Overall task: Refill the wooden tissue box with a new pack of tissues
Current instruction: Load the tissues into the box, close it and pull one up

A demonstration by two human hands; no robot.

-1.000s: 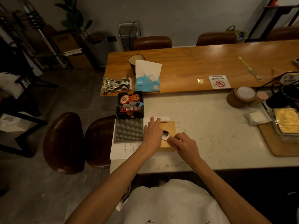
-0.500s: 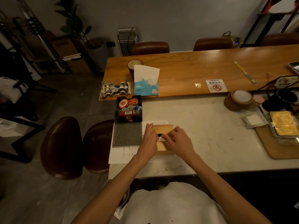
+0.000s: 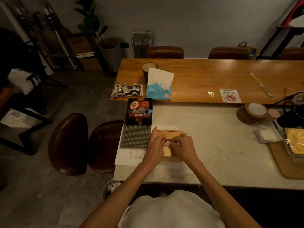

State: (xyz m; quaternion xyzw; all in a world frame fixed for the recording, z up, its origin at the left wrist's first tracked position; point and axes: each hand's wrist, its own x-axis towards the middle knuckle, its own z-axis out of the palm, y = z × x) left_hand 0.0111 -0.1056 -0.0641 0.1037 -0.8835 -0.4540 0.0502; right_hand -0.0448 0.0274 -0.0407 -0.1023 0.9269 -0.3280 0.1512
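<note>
The wooden tissue box [image 3: 170,134] lies on the white marble table [image 3: 213,145] right in front of me. Both hands rest on its top. My left hand [image 3: 155,148] and my right hand [image 3: 182,147] meet at the slot in the lid, where their fingertips pinch a small white bit of tissue [image 3: 166,143]. Most of the lid is hidden under my hands. A blue and white tissue pack [image 3: 158,89], with a sheet sticking up, stands on the wooden table [image 3: 213,76] behind.
A grey studded mat [image 3: 135,136] and a black tray of small items [image 3: 139,111] sit left of the box, on a paper sheet [image 3: 130,156]. A toy car [image 3: 126,90], a cup [image 3: 148,69], stacked coasters [image 3: 252,112] and a wooden tray [image 3: 283,160] lie around. Brown chairs [image 3: 69,143] stand at the left.
My right hand has moved up from the box's near side onto its lid, and my left hand's fingers have curled in. Both hands now meet at the slot.
</note>
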